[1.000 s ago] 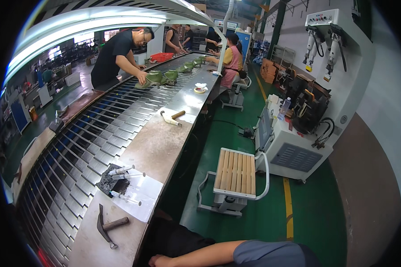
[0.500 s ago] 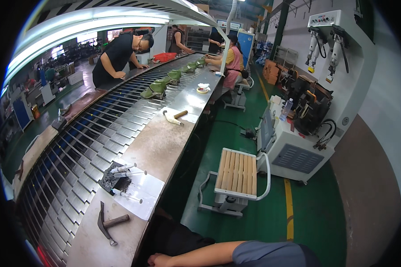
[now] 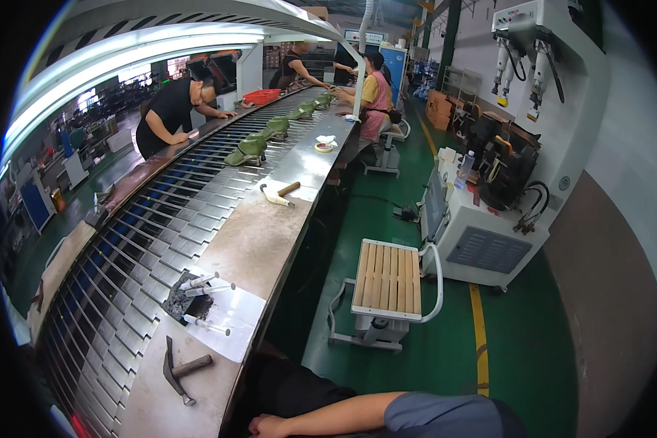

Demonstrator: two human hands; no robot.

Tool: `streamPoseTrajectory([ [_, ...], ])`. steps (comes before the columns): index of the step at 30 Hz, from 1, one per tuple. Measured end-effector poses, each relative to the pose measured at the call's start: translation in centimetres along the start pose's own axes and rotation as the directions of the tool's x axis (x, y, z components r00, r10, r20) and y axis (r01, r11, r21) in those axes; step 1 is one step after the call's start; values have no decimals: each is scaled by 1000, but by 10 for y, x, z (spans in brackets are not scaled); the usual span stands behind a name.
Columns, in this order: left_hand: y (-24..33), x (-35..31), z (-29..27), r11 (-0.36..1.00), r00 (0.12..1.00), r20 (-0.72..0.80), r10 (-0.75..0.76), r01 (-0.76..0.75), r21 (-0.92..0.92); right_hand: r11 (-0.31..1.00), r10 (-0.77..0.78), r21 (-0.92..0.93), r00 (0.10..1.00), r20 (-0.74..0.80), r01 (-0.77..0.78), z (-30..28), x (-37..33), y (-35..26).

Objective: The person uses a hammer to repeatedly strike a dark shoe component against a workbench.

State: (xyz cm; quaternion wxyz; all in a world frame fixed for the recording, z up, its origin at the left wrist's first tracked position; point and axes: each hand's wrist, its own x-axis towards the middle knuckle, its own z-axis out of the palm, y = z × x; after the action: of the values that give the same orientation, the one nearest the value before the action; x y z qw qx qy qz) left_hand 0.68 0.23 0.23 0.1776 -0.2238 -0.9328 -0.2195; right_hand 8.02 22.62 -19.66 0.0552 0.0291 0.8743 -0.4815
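Observation:
My right forearm reaches in from the lower right, and my right hand rests low by my dark-clothed leg. The lower edge cuts off most of its fingers, so their grip is hidden. My left hand is out of sight. Nearest on the worktop lies a hammer with a dark metal head and wooden handle. Beyond it, clear syringes lie across a dark grey block and a white sheet. A second hammer, its head pale and wrapped-looking, lies farther along.
A slatted metal conveyor runs alongside, carrying green shoes at its far part. Several people work around it. A roll of tape sits on the metal ledge. To the right stand a wooden-slat stool and a white machine.
My view has shifted slightly. The person across the conveyor leans lower, and a person at the far end now reaches over it. My right hand stays by my leg.

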Motion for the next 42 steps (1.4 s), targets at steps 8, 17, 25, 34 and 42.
streamPoseTrajectory([
  [8, 6, -2, -6, 1000, 1000, 0, -5, 5, 29, 1000, -12, -10, 1000, 10, 12, 1, -4, 0],
  [17, -6, -10, -3, 999, 1000, -23, 15, -15, 29, 997, -17, -80, 996, 91, 25, -21, -31, -29],
  [25, -18, -13, 3, 999, 998, -40, 52, -52, 5, 989, -72, -126, 995, 66, 80, -18, -35, -19],
  [34, -22, -16, -2, 997, 997, -35, 62, -63, -33, 976, -59, -207, 997, 42, 67, -21, -53, -27],
  [42, -22, -15, -4, 992, 998, -17, 63, -64, -107, 962, 5, -273, 1000, 31, 3, -19, -59, -23],
])
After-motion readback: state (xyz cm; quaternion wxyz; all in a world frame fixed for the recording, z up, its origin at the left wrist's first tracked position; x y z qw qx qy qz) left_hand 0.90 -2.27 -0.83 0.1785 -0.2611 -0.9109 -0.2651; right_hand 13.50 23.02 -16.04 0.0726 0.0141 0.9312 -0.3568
